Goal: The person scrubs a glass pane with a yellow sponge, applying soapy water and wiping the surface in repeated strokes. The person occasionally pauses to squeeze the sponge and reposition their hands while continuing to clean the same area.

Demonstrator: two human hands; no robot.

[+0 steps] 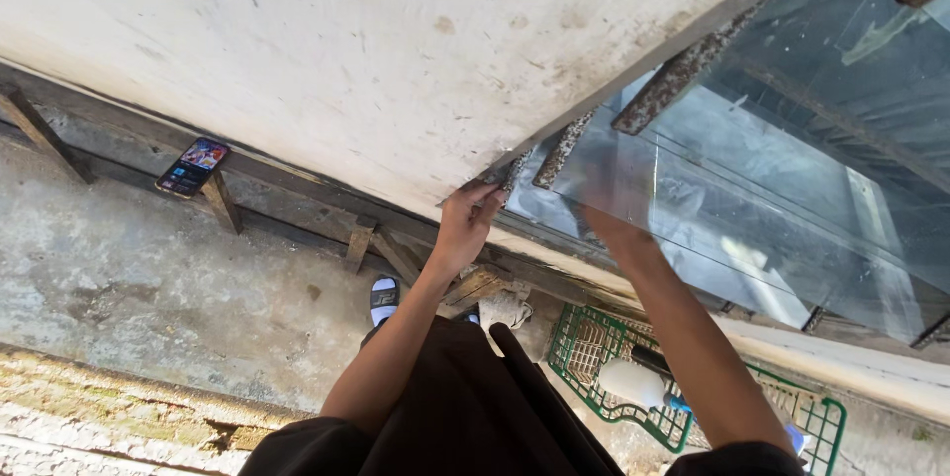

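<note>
Your left hand (pixel 463 229) has its grip clamped on the window frame's (pixel 539 135) lower corner beside the plastered wall (pixel 346 41). Your right hand (pixel 594 201) reaches behind the glass pane (pixel 752 169), its grip hidden, so I cannot tell.

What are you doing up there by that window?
A person stands at a pale wall. Their left hand grips the edge of the window frame, and their right hand reaches behind the glass pane, where it blurs. Below sit a green wire basket and a phone on a wooden ledge.
</note>
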